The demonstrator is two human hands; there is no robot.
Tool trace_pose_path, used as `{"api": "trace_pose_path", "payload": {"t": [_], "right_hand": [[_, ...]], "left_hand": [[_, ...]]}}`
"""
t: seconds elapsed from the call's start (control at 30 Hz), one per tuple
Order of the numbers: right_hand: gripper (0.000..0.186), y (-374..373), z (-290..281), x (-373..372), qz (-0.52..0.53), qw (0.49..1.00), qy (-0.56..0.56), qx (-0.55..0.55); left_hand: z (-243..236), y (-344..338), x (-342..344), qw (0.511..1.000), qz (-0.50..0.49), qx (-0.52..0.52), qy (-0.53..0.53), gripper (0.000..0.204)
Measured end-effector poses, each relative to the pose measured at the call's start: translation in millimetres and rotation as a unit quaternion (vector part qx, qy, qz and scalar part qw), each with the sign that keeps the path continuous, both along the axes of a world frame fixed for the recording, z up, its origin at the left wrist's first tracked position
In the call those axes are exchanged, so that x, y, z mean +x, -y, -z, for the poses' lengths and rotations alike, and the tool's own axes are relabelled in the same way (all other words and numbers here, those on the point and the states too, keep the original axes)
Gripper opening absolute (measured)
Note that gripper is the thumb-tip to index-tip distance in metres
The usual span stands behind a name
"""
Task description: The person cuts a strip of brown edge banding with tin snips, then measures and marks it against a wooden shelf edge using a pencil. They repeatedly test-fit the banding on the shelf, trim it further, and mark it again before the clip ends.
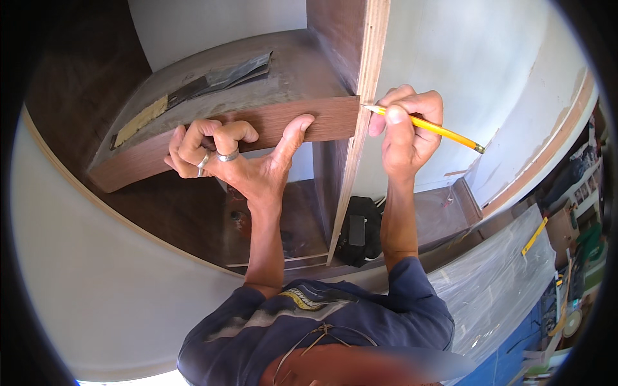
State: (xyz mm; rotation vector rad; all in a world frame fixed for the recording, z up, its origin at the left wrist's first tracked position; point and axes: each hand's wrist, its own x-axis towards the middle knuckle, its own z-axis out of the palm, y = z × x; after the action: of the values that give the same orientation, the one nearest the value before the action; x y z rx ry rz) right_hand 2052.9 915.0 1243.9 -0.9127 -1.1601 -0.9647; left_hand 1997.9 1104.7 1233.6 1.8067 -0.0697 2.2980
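A reddish-brown wood strip [329,116] runs along the front edge of a dusty shelf [290,74], its right end meeting a pale upright plywood edge [368,71]. My left hand [248,170], wearing rings, is against the strip, with its fingers bent and its thumb pressed on the front face. In my right hand [407,132] is a yellow pencil [447,133], pinched near its sharpened end. The pencil's tip is at the plywood edge, close to the strip's end. Its eraser end points right and down.
On the shelf lie dark sheet pieces [241,69] and a tan ragged-edged piece [141,121]. Below, a black bag-like item [362,225] sits by the upright. Clear plastic sheeting [496,276], a yellow ruler-like tool [534,237] and clutter are at the lower right.
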Motion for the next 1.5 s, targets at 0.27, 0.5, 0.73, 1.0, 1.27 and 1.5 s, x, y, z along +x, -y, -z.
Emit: {"api": "trace_pose_path", "payload": {"t": [0.27, 0.5, 0.73, 1.0, 1.27, 1.5], "right_hand": [[0.015, -20, 70, -48, 0.016, 0.986, -0.125, 0.112], [0.013, -40, 125, -99, -0.018, 0.967, -0.251, 0.049], [0.014, -48, 135, -117, -0.061, 0.946, -0.314, 0.052], [0.015, -50, 141, -124, -0.058, 0.933, -0.353, 0.047], [0.014, -35, 145, -124, -0.006, 0.939, -0.343, 0.032], [0.013, -26, 150, -129, 0.042, 0.934, -0.355, -0.007]], "left_hand": [[1, 1, 5, 0.999, 0.039, -0.035, 0.012, 0.07], [0, -4, 4, 0.999, -0.021, 0.03, -0.001, 0.044], [9, -11, -16, 0.994, -0.031, 0.058, -0.086, 0.025], [-5, 0, -32, 0.991, 0.05, 0.051, -0.11, 0.036], [-16, -6, -40, 0.983, -0.004, 0.091, -0.157, 0.029], [-17, -12, -39, 0.981, 0.023, 0.087, -0.172, 0.028]]}}
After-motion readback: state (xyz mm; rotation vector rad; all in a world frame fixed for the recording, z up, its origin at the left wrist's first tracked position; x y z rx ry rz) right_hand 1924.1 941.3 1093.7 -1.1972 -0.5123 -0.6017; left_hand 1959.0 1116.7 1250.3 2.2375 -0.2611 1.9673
